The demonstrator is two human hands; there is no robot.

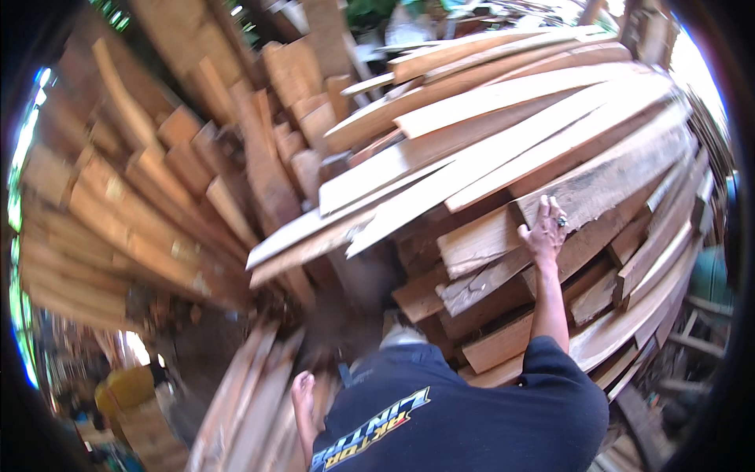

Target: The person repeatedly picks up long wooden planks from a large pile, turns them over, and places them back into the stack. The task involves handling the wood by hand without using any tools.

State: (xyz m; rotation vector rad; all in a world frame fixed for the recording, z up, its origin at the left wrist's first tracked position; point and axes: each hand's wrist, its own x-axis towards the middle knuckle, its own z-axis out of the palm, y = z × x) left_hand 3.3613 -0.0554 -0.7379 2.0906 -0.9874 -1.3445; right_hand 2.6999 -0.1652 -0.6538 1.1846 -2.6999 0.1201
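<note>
My right hand (pixel 544 230) reaches up from the lower right, with my arm stretched out. It lies flat with fingers spread on the end of a wide rough plank (pixel 605 185) in a tall stack of sawn boards (pixel 503 118). A ring shows on one finger. The hand presses on the wood and does not close around it. My left arm hangs down beside my dark blue shirt. What looks like my left hand (pixel 303 393) is low over a bundle of thin planks (pixel 244 409), and its fingers are too blurred to make out.
More boards lean in a fan at the left (pixel 141 204). Short offcuts stick out of the stack under my right hand (pixel 480 291). A yellow container (pixel 130 385) stands at the lower left. Wooden frames lie at the far right (pixel 692 330).
</note>
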